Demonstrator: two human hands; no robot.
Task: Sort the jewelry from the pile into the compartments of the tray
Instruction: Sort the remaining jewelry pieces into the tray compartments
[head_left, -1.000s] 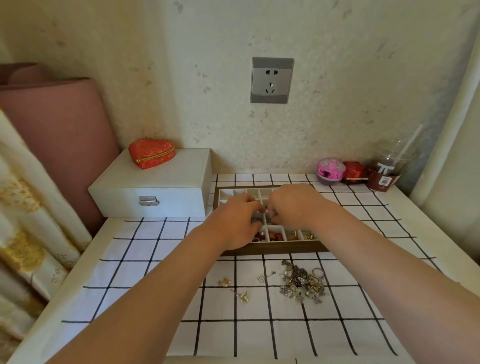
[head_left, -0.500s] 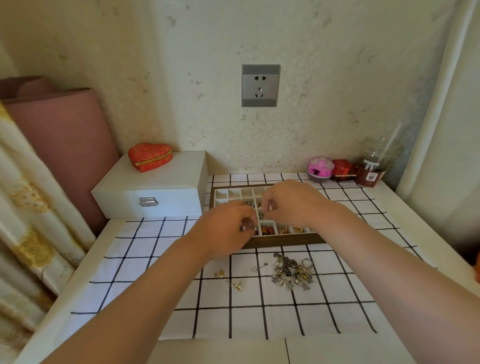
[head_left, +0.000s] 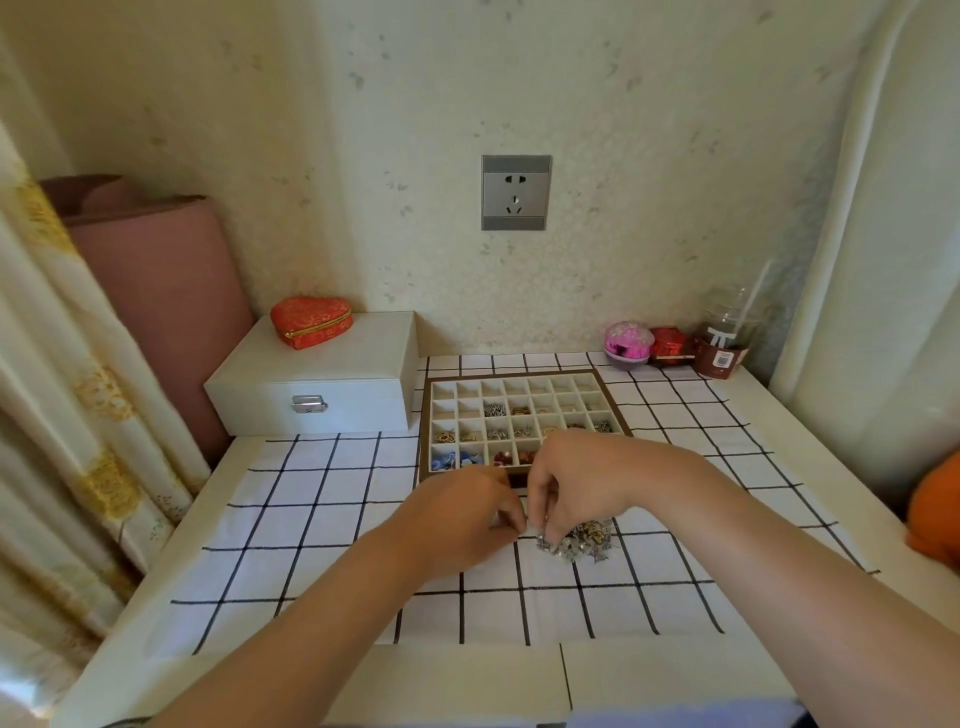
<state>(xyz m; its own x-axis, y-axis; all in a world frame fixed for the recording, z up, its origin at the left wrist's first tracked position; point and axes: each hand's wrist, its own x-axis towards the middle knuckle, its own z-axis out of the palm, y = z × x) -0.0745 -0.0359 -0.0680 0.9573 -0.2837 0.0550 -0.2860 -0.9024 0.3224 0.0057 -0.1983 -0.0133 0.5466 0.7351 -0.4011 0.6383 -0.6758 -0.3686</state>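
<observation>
A wooden tray (head_left: 423, 415) with white compartments lies on the checked cloth; several compartments hold rings, silver pieces, and blue and red beads. In front of it lies the pile of silver and gold jewelry (head_left: 584, 540). Both hands meet at the pile's left edge. My left hand (head_left: 462, 514) has its fingertips pinched together on a small silver piece (head_left: 531, 526). My right hand (head_left: 576, 483) reaches down with curled fingers and pinches pieces at the pile's edge, hiding the pile's near-left part and the tray's front rim.
A white latched box (head_left: 311, 384) with a red heart-shaped case (head_left: 311, 319) stands left of the tray. A pink round box (head_left: 628, 340), a small red box (head_left: 670, 343) and a plastic cup (head_left: 724, 338) stand at the back right. An orange thing (head_left: 935, 509) sits at the right edge.
Both hands have drawn back from over the tray's compartments toward me and down onto the pile. The camera view has tilted up.
</observation>
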